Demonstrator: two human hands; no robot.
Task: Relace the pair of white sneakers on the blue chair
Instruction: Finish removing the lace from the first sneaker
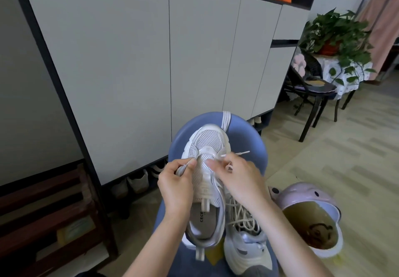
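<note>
both hands (pixel 177 181) (pixel 239 179) pinch lace ends (pixel 243 152) over unlaced white mesh sneaker (pixel 207 145).

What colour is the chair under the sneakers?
Blue chair; the head view shows it clearly, around the sneakers.

We found open floor (pixel 356 147) to the right, while the cabinet (pixel 151 60) closed off the far side and a pink stool (pixel 306 194) crowded the near right.

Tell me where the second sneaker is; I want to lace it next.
In the head view, the second sneaker lies on the blue chair, right of the sneaker being laced, under the right hand's forearm, near the pink stool.
</note>
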